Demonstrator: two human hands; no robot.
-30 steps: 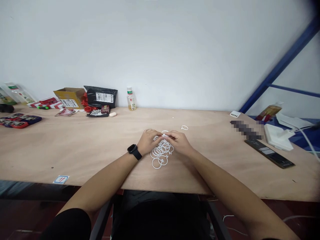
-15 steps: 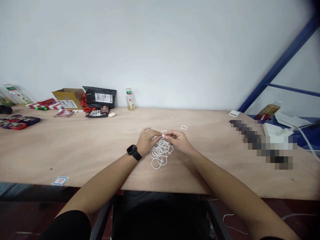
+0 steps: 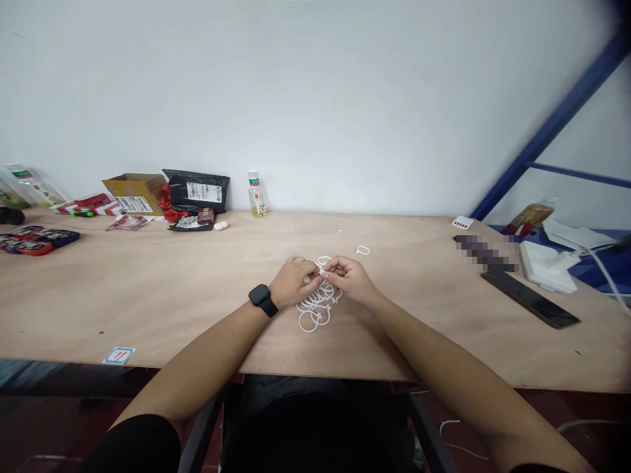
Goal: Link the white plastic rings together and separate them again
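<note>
My left hand (image 3: 296, 281), with a black watch (image 3: 259, 297) on its wrist, is closed in a pinch at a small white plastic ring (image 3: 324, 260). Opposite it, my right hand (image 3: 349, 276) pinches the same ring between thumb and fingers. The fingertips nearly meet and cover the ring's lower part. Beneath and between both hands lies a pile of similar white plastic rings (image 3: 309, 320), each with a little tab or clasp; several are partly hidden by the hands. One lone white ring (image 3: 363, 250) rests on the table beyond my right hand.
On the wooden table (image 3: 197, 295), an open carton (image 3: 135, 194), a black parcel bag (image 3: 200, 190) and a bottle (image 3: 257, 197) stand at the back. A phone (image 3: 530, 300) and white charger (image 3: 547, 266) lie right. A numbered card (image 3: 119, 355) is near the front edge.
Both hands stay pinched at the same spot. My left fingers have curled and shifted slightly downward; more of the held ring shows above them.
</note>
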